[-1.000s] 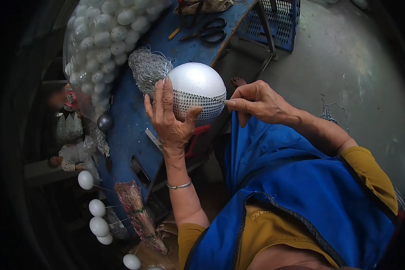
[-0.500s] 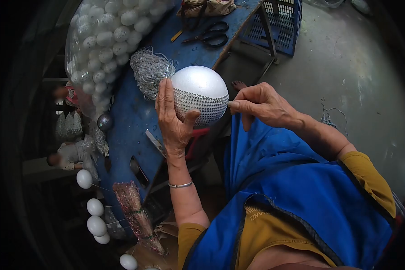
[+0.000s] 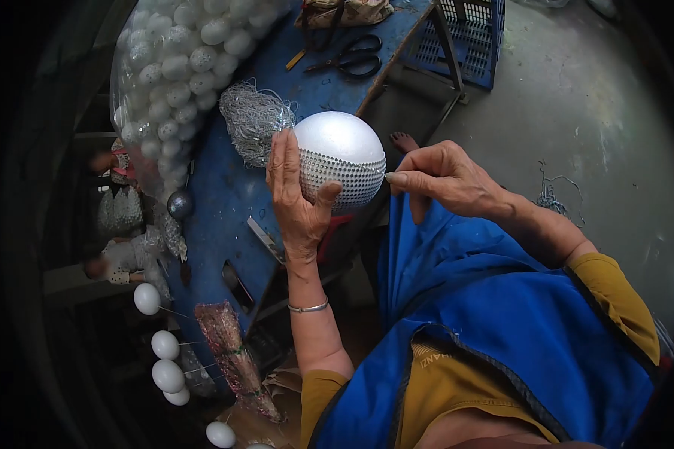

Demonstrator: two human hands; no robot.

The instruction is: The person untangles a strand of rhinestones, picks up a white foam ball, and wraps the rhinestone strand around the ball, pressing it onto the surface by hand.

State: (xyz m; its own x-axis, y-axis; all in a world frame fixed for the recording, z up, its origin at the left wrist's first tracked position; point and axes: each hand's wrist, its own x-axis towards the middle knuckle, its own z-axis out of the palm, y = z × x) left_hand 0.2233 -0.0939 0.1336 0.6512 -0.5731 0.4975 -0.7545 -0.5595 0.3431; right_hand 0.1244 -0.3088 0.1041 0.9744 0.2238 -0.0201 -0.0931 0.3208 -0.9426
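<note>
A white ball [image 3: 340,136] has rows of small silver beads around its lower part, while its top is bare and smooth. My left hand [image 3: 299,198] holds it from the left, fingers along its side and thumb across the beads. At the ball's right edge my right hand [image 3: 445,178] is closed in a pinch, thumb against forefinger; what lies between the fingertips is too small to name. A tangled bundle of silver strands [image 3: 251,123] lies on the blue table [image 3: 213,217] just behind my left hand.
Black scissors [image 3: 359,57] lie at the table's back, beside a clear bag of white balls [image 3: 176,67]. A blue crate [image 3: 464,37] stands behind. White balls on sticks [image 3: 166,374] and a reddish bundle [image 3: 232,352] are at the lower left. Two people are at far left.
The ball and both hands sit slightly farther right and lower in view than before. My left hand keeps its hold and my right hand stays pinched by the ball's right edge.
</note>
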